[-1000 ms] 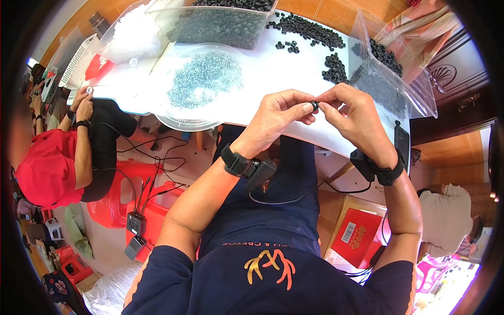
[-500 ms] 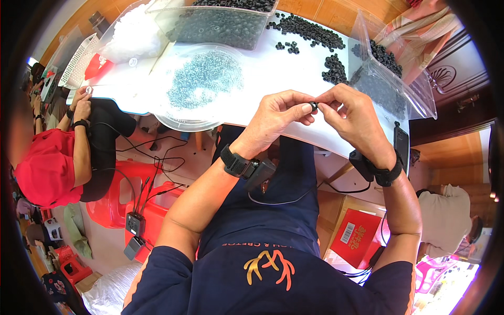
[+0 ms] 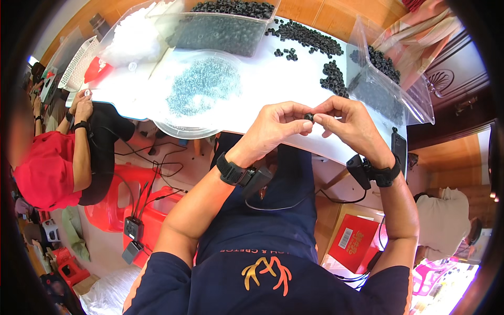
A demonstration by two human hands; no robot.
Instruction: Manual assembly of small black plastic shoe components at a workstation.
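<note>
My left hand (image 3: 275, 128) and my right hand (image 3: 353, 126) meet above the near edge of the white table (image 3: 273, 84). Their fingertips pinch one small black ring-shaped part (image 3: 309, 116) between them. Both wrists wear black bands with small devices. A round clear dish of small grey-blue pieces (image 3: 202, 86) lies just left of my left hand. Loose black ring parts (image 3: 332, 76) are heaped on the table just beyond my right hand.
A clear tub of black parts (image 3: 223, 31) stands at the back, a clear bag of black parts (image 3: 386, 84) at the right. A phone (image 3: 399, 149) lies by the table's right edge. A person in red (image 3: 50, 168) sits at the left, near red stools (image 3: 113, 210).
</note>
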